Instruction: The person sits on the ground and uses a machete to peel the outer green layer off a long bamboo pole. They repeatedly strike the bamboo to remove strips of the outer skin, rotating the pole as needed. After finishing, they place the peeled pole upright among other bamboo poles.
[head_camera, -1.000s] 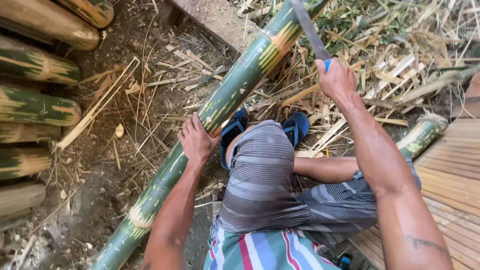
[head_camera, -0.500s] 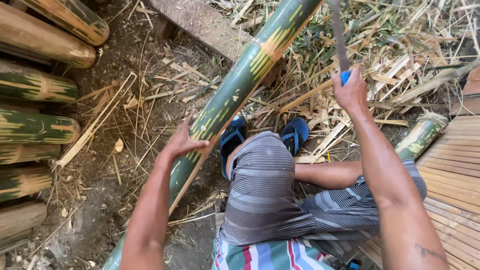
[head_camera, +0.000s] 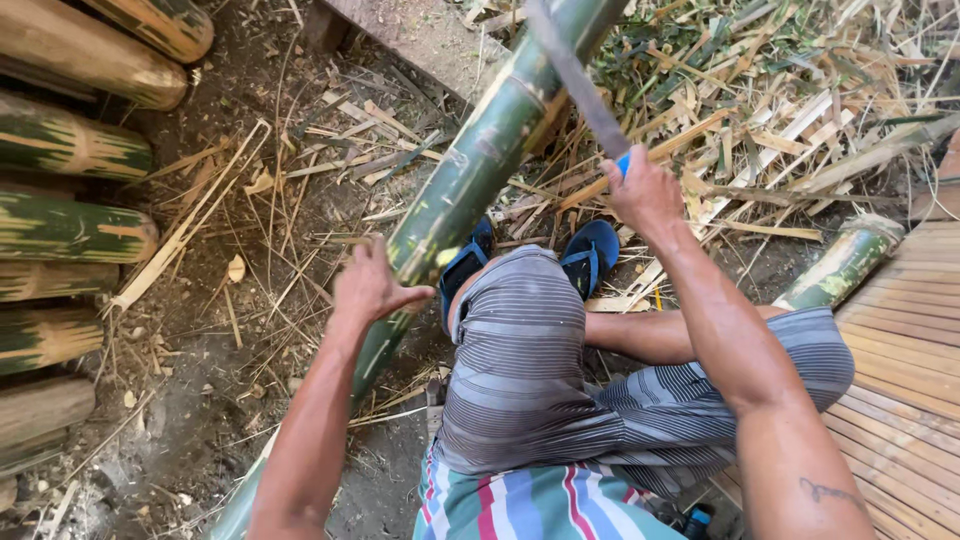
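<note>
A long green bamboo pole (head_camera: 470, 180) runs diagonally from the bottom left to the top centre, resting across my knee. My left hand (head_camera: 370, 285) grips it around its middle. My right hand (head_camera: 645, 195) is shut on the blue handle of a long machete (head_camera: 575, 75), whose blade slants up and left over the pole's upper part. Both my feet in blue sandals (head_camera: 590, 255) sit under the pole. I wear grey striped shorts (head_camera: 540, 370).
Several cut bamboo logs (head_camera: 70, 225) are stacked at the left. Dry bamboo strips and shavings (head_camera: 780, 130) litter the ground at the top right. A short bamboo piece (head_camera: 840, 265) lies by a slatted bamboo platform (head_camera: 910, 370) at the right.
The machete blade has tilted leftward and come down toward the pole. My left hand has slid along the pole and the pole sits more upright in view.
</note>
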